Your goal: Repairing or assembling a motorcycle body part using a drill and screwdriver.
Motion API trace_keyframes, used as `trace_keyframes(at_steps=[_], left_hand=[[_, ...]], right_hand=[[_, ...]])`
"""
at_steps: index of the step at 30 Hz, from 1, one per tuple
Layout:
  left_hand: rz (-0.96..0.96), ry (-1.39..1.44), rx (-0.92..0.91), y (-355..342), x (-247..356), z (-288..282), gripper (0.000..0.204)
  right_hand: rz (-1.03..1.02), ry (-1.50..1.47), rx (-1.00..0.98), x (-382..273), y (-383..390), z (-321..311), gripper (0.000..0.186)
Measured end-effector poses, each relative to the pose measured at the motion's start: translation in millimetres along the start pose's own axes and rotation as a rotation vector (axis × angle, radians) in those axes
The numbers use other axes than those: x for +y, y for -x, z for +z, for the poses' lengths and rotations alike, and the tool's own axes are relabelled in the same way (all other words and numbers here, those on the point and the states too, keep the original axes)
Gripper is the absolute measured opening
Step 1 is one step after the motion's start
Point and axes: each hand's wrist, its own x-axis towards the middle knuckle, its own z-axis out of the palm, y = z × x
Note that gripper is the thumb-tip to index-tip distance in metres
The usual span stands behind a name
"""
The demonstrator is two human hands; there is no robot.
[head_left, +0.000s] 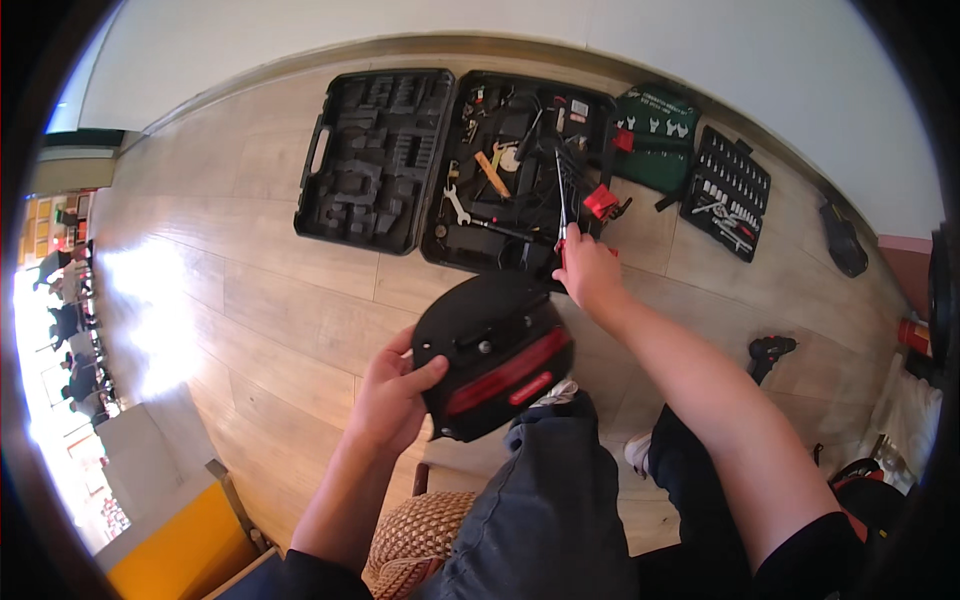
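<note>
A rounded black case (495,330) with a red reflector-like strip, which looks like a scooter tail box, is held in my left hand (393,392). My left thumb presses its near face, and the other fingers are hidden behind it. My right hand (590,265) reaches over the near edge of an open black toolbox (490,262). It is closed around the red grips of a long, slim silver tool that looks like long-nose pliers (562,195). Inside the toolbox lie a combination wrench (457,205), an orange-handled tool (492,175) and several small parts.
The toolbox's moulded lid (370,160) lies open to the left. Right of it are a green wrench pouch (655,140), a socket set (728,195) and a dark elongated object (845,240). A cordless drill (770,352) lies farther right, and a woven seat (415,535) is beside my leg.
</note>
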Motion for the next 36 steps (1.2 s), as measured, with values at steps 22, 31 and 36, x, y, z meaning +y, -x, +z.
trace_keyframes(at_steps=[22,31,36], left_hand=[[-0.306,0.255,-0.175,-30,-80,5,0.043],[-0.255,-0.385,-0.352,-41,-63,59,0.051],[-0.437,-0.190,-0.372,-56,-59,50,0.053]], right_hand=[[-0.023,-0.424,-0.166,53,15,-79,0.023],[-0.105,-0.493,-0.151,96,178,-301,0.031],[-0.173,-0.718,-0.001,123,216,-291,0.034]])
